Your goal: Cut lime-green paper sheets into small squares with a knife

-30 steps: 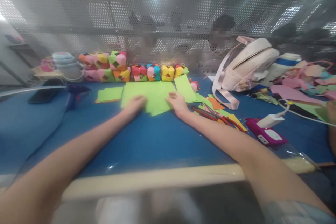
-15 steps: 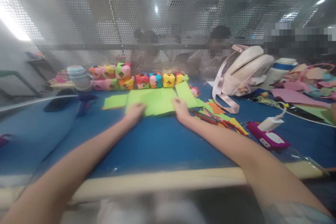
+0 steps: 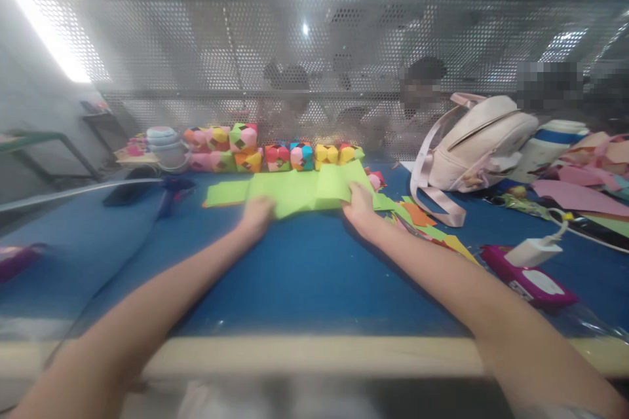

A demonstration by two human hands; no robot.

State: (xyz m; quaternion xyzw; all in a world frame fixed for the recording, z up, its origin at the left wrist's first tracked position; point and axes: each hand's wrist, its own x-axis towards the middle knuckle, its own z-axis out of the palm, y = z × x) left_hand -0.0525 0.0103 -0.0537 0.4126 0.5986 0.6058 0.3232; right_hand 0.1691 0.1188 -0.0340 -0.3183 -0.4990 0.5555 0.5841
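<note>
A pile of green paper sheets (image 3: 295,188) lies on the blue table (image 3: 295,268) in front of me. My left hand (image 3: 256,215) rests palm down on the pile's near left edge, fingers closed over the paper. My right hand (image 3: 360,208) pinches the pile's right side, and one green sheet (image 3: 334,184) stands lifted above the others at its fingers. Behind the pile runs a row of coloured paper cubes (image 3: 275,152).
Red-handled scissors (image 3: 417,232) and orange and yellow paper scraps lie right of my right hand. Further right are a pink backpack (image 3: 474,141), a magenta phone (image 3: 533,278) with a white charger, and pink paper. A perforated metal screen (image 3: 314,72) closes the far edge; people sit behind it.
My right hand has closed on the pile's right side and raised a green sheet off it. My left hand stays on the left edge. The camera has tilted up.
</note>
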